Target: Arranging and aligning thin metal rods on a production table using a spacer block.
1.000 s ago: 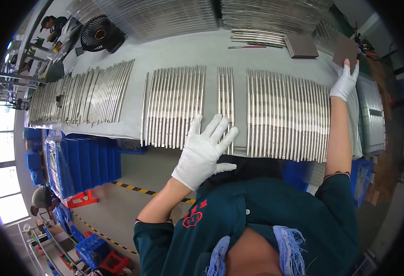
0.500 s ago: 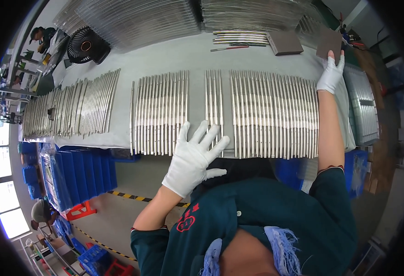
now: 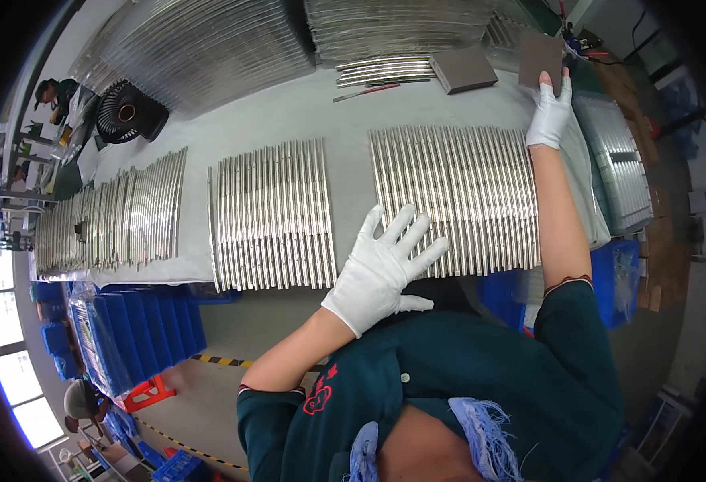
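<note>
- At the near edge of the bench (image 3: 353, 112): left hand (image 3: 381, 269) in a white glove, fingers spread wide and flat, holding nothing, its fingertips on the near ends of the right-hand rods (image 3: 457, 201).
- At the far right corner: right hand (image 3: 547, 112), also gloved, arm stretched out, grip closed on the lower edge of a dark pad (image 3: 542, 58).
- Change from a second ago: the right hand was then flat on the pad; it now pinches the pad's edge. The left hand has shifted from the gap beside the narrow rod bundle onto the right-hand row. Judged: the pad is being picked up while the left hand steadies the row.
- Middle rods (image 3: 273, 215): a second flat row, apart from the first, untouched.
- Left rods (image 3: 112, 221): a curved row near the left edge.
- Second pad (image 3: 463, 70): lies just left of the held one.
- Fan (image 3: 130, 112): black, at the far left.
</note>
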Tool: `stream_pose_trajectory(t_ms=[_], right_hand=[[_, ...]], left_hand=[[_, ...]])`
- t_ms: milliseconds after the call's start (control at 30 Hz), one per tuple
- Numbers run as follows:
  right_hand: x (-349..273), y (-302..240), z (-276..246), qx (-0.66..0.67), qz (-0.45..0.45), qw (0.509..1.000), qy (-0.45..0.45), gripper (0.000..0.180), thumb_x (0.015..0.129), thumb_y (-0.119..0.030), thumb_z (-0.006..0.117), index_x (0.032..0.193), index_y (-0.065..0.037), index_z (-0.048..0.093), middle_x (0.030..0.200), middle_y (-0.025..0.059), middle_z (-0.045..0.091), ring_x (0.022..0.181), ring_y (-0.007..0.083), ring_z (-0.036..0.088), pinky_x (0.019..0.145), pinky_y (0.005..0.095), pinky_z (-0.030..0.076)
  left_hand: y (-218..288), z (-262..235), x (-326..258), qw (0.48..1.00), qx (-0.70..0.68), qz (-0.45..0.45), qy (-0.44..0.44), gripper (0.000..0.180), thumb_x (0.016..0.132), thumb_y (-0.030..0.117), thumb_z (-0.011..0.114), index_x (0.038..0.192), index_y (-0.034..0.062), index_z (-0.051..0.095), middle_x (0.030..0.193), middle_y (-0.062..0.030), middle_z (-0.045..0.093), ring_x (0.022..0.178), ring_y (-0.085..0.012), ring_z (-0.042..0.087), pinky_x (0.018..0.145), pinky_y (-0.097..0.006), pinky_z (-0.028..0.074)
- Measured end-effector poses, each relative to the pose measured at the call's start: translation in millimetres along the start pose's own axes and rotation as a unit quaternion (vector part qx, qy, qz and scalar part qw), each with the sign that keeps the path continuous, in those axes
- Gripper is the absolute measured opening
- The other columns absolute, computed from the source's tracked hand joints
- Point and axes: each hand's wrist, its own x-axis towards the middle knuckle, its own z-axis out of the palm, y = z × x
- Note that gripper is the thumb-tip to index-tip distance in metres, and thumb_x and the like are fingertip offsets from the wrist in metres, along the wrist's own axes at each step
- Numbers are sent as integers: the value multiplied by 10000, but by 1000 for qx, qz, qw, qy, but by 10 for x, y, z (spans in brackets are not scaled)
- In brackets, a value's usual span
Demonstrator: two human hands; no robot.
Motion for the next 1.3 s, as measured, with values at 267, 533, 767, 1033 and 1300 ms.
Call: stream_pose_trajectory(t_ms=[267, 533, 767, 1033, 1300], right_hand=[[11, -54, -9, -75, -11, 997, -25, 731, 991, -244, 719, 1576, -12, 346, 1453, 147, 523, 1285, 237, 556, 1069, 375, 495], [9, -9, -39, -63, -18, 998, -8, 745, 973, -304, 734, 1541, 47, 404, 1511, 177, 514, 1348, 223, 513, 1118, 317, 398], [31, -10, -22, -45, 10, 999, 1, 737, 979, -306, 727, 1537, 54, 407, 1513, 176, 506, 1338, 222, 523, 1098, 316, 421], [-64, -189, 41, 34, 71, 997, 4, 735, 988, -221, 714, 1578, -15, 328, 1449, 159, 514, 1272, 265, 572, 1060, 401, 516], [-36, -82, 27, 8, 31, 999, 0, 730, 969, -234, 748, 1553, 11, 384, 1430, 115, 548, 1249, 189, 561, 1026, 318, 493]], left_hand=[[-90, -115, -294, 998, 24, -49, -30, 939, 717, 639, 779, 1468, 145, 509, 1501, -194, 488, 1433, -387, 434, 1187, -626, 248], [-122, -160, -502, 996, 36, -81, -9, 965, 691, 607, 812, 1457, 108, 504, 1486, -212, 492, 1415, -388, 457, 1171, -605, 291], [-39, -36, -199, 1000, -5, -24, 2, 922, 744, 617, 779, 1479, 132, 505, 1501, -176, 509, 1457, -352, 424, 1196, -602, 273], [-36, -51, -149, 1000, -14, -9, -8, 910, 738, 598, 789, 1478, 149, 506, 1487, -160, 513, 1441, -358, 429, 1190, -629, 263], [-68, -247, -225, 997, 45, -60, -21, 963, 699, 616, 798, 1468, 114, 510, 1480, -204, 496, 1440, -385, 414, 1183, -617, 247]])
